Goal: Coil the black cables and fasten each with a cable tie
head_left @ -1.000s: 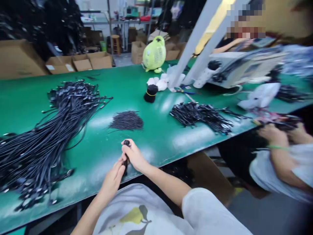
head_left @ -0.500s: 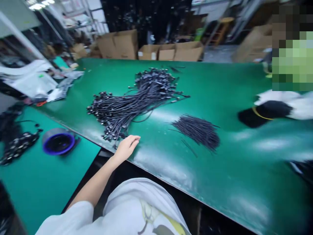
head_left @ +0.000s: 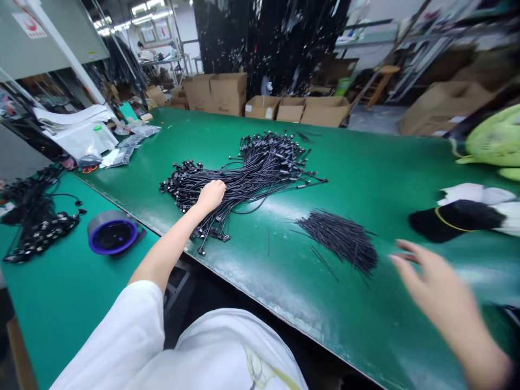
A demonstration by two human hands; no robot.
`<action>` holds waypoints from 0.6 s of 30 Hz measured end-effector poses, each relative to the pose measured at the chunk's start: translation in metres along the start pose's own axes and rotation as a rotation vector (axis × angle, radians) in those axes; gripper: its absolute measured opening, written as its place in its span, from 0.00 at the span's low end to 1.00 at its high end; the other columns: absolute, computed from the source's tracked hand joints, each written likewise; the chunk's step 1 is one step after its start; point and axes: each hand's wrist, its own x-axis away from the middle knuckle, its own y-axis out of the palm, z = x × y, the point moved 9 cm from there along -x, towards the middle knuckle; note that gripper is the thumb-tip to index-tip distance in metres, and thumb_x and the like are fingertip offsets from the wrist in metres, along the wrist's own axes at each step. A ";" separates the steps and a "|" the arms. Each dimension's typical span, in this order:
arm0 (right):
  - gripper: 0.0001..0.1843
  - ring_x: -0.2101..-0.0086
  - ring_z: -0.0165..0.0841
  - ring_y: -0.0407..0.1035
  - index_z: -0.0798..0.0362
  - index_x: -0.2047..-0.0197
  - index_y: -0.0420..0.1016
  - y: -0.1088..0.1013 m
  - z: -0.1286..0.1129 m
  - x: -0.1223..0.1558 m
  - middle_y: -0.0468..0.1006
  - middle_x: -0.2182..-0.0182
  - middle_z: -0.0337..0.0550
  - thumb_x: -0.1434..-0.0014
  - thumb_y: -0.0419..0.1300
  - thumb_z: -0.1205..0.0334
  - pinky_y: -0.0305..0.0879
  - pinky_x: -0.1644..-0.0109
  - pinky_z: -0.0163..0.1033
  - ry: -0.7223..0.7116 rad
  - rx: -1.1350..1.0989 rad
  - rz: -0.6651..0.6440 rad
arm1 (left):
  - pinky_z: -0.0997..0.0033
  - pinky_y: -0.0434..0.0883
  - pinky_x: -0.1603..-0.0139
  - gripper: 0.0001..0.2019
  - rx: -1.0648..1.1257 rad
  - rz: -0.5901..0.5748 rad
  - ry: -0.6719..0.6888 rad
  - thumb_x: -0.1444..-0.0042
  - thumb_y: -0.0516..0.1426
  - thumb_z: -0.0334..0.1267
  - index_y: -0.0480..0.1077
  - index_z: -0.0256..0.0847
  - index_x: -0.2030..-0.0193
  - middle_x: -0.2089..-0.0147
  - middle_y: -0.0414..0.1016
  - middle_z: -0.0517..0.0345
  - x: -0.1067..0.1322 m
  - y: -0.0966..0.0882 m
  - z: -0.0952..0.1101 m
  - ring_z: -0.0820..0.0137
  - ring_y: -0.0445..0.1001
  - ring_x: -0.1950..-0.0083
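Left hand point(head_left: 211, 196) pressed on the black cable bundle point(head_left: 264, 168), grip unclear; right hand point(head_left: 436, 287) open wide, off it. Risk: a hard pull could tangle the bundle or drag its ends over the green bench's edge point(head_left: 260, 305).

Bright, even light comes from the strip lights point(head_left: 134, 19) on the far ceiling. Pale glare streaks the glossy green surface point(head_left: 365, 162), and shadows stay soft and faint. The right hand point(head_left: 439, 287) is smeared by motion blur, while the left hand point(head_left: 211, 196) looks sharper. Wide-angle distortion bends the white pole point(head_left: 60, 46) and the surface's long edge toward the frame's corners, and the far background stays fairly clear.
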 end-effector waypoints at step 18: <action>0.15 0.61 0.35 0.66 0.55 0.58 0.74 0.142 -0.198 -0.229 0.71 0.64 0.47 0.36 0.46 0.69 0.64 0.53 0.40 -0.131 -0.210 -0.093 | 0.76 0.52 0.78 0.17 1.343 -0.343 -0.142 0.38 0.54 0.45 0.57 0.40 0.74 0.75 0.58 0.65 0.167 -0.070 0.061 0.80 0.49 0.81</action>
